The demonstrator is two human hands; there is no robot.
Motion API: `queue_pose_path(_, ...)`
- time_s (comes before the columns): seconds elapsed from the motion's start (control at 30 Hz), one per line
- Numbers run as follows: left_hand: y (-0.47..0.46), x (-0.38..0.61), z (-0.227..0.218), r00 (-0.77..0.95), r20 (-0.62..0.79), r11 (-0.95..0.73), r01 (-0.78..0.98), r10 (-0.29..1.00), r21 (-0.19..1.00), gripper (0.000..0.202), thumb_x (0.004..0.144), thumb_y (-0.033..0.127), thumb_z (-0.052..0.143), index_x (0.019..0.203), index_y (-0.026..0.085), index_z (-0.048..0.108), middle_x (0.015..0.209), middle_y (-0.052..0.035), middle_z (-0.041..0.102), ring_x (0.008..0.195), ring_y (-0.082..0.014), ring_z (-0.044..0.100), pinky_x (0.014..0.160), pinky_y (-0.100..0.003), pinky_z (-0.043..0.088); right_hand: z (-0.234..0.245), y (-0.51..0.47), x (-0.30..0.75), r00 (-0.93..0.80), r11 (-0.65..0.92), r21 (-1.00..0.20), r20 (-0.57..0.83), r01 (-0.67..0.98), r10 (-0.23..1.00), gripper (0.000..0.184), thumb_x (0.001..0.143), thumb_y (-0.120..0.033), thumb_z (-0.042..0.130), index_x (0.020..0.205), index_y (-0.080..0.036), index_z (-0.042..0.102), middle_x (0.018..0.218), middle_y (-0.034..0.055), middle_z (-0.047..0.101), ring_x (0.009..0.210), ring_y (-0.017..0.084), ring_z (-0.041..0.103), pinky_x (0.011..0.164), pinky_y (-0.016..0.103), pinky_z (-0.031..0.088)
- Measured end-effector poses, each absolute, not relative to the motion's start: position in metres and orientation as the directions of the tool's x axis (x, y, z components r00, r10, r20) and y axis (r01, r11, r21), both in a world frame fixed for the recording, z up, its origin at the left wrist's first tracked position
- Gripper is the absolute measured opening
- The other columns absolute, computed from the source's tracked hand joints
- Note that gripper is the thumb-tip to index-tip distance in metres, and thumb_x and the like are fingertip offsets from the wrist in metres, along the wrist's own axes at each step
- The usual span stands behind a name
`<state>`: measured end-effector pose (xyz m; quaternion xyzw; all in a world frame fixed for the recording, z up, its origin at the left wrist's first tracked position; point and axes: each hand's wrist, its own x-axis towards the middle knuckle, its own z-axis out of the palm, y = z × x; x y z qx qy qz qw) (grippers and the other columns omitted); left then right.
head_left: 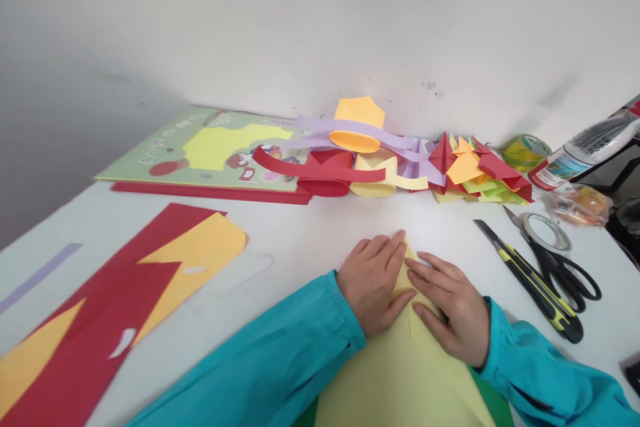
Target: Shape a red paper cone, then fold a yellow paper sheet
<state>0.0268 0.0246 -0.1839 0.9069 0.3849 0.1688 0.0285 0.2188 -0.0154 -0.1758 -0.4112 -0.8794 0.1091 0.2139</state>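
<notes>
A pale yellow sheet of paper [400, 373] lies in front of me, with its far end folded to a point and crease lines running down from it. My left hand [375, 280] rests flat on the fold's left side, fingers stretched toward the tip and thumb near the middle crease. On the right slope, my right hand [453, 303] touches the paper with its extended fingers and thumb, palm raised a little. Green paper [493, 400] shows beneath the yellow sheet. Part of the folded tip is hidden under my fingers.
To the right lie a utility knife [533, 280], black scissors [560, 273] and a tape roll [546, 232]. Red paper [100, 320] with yellow pieces lies left. Paper loops [325, 173], folded paper shapes [480, 170], a printed board [225, 153] and a bottle [585, 150] stand along the wall.
</notes>
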Motion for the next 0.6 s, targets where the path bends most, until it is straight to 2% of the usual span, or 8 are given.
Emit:
queue_pose_path(0.1,0.0244,0.0271,-0.1791,0.652,0.233,-0.691,0.704,0.721,0.168,0.063,0.082,0.047,0.043,0.128,0.004,0.046,0.141,-0.0175,0.041,0.112,-0.0319,0.044,0.088,-0.045,0.038,-0.1764,-0.0152,0.2185,-0.577,0.641,-0.359,0.280,0.678,0.767,0.043,0.085,-0.020,0.051,0.127,-0.014,0.051,0.135,0.0104,0.051,0.130,0.028,0.038,0.100,0.047,0.044)
queue_pose_path(0.23,0.0244,0.0277,-0.1765,0.657,0.196,-0.684,0.715,0.728,0.145,0.063,0.083,0.048,0.040,0.128,0.004,0.047,0.141,-0.0174,0.042,0.112,-0.0322,0.043,0.089,-0.045,0.036,-0.1770,-0.0154,0.2176,-0.566,0.642,-0.370,0.303,0.671,0.766,0.043,0.085,-0.019,0.051,0.128,-0.015,0.051,0.134,0.0099,0.052,0.130,0.029,0.039,0.099,0.047,0.045)
queue_pose_path(0.47,0.0240,0.0274,-0.1843,0.628,0.225,-0.658,0.747,0.745,0.096,0.067,0.083,0.052,0.040,0.131,0.007,0.043,0.141,-0.0233,0.036,0.117,-0.0371,0.041,0.091,-0.047,0.034,-0.1756,-0.0156,0.2185,-0.576,0.641,-0.350,0.282,0.683,0.767,0.043,0.085,-0.020,0.051,0.128,-0.015,0.051,0.135,0.0110,0.052,0.130,0.028,0.039,0.100,0.047,0.044)
queue_pose_path(0.6,0.0239,0.0276,-0.1821,0.629,0.237,-0.665,0.736,0.740,0.125,0.064,0.082,0.050,0.042,0.129,0.007,0.046,0.142,-0.0210,0.037,0.114,-0.0351,0.041,0.090,-0.047,0.035,-0.1750,-0.0154,0.2181,-0.576,0.639,-0.350,0.277,0.684,0.769,0.044,0.084,-0.021,0.051,0.127,-0.015,0.051,0.134,0.0114,0.052,0.130,0.028,0.039,0.099,0.046,0.045)
